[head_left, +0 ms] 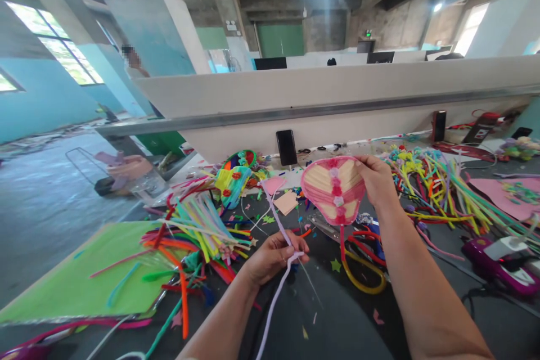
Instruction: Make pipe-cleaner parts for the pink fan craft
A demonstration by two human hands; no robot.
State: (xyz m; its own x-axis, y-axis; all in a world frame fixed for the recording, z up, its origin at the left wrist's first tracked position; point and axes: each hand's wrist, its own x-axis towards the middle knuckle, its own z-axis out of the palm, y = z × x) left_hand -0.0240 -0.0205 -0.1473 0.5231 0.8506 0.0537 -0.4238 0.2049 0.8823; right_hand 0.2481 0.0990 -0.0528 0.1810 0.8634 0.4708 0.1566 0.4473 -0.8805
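My left hand (276, 256) is closed in a pinch on a lavender pipe cleaner (275, 298). One length trails toward the front edge. A lavender stem (274, 211) rises from the same fingers to a small pink piece (274, 184). My right hand (375, 177) grips the upper right edge of a fan-shaped pipe-cleaner craft (316, 185), cream and pink with a pink rim and a row of small flowers down its middle. It is held upright above the table. Below its narrow end, a red stem (343, 242) meets a yellow loop (367, 291); whether they are joined is unclear.
Pipe cleaners pile up at left (206, 225) and right (447, 185). A green sheet (84, 270) covers the left side. A phone (287, 147) leans against the white partition (253, 95). A purple power strip (498, 264) lies right. Paper scraps dot the black tabletop (337, 332).
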